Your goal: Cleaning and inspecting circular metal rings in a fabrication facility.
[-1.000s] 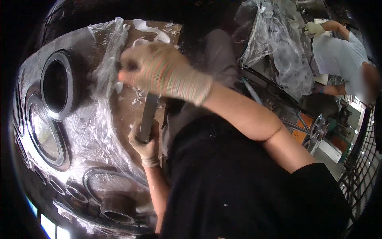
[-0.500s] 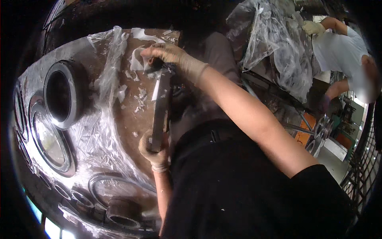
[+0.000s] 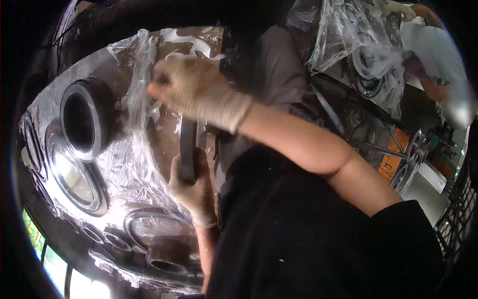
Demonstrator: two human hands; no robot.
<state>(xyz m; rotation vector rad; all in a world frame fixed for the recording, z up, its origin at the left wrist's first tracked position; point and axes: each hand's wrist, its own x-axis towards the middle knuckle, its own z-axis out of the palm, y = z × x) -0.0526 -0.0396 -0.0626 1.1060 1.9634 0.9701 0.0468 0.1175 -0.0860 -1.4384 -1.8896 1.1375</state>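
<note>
My left hand [image 3: 191, 192], in a pale knit glove, is wrapped round the lower end of a dark, flat, bar-like piece [image 3: 186, 144] seen edge-on. That piece stands up from the palm at the table's near edge. My right hand [image 3: 199, 92], gloved with bare fingertips, is above the piece's upper end and blurred by motion. Its fingers are curled in, with something dark between thumb and forefinger that I cannot make out. White peeled strips [image 3: 191, 42] and small scraps lie on the brown tabletop [image 3: 159, 132] around it.
Plastic film [image 3: 127, 164] covers the table's left part. On it stand a thick black ring [image 3: 94, 119], a large grey ring [image 3: 99, 194] and a dark cylinder [image 3: 167, 254]. At the upper right, a person [image 3: 430, 47] is beside a bench draped with clear plastic [image 3: 338, 35].
My right hand has swung left and nearer, away from the dark piece's far end. The left hand still grips the piece. The view has shifted slightly, and the other person has moved.
</note>
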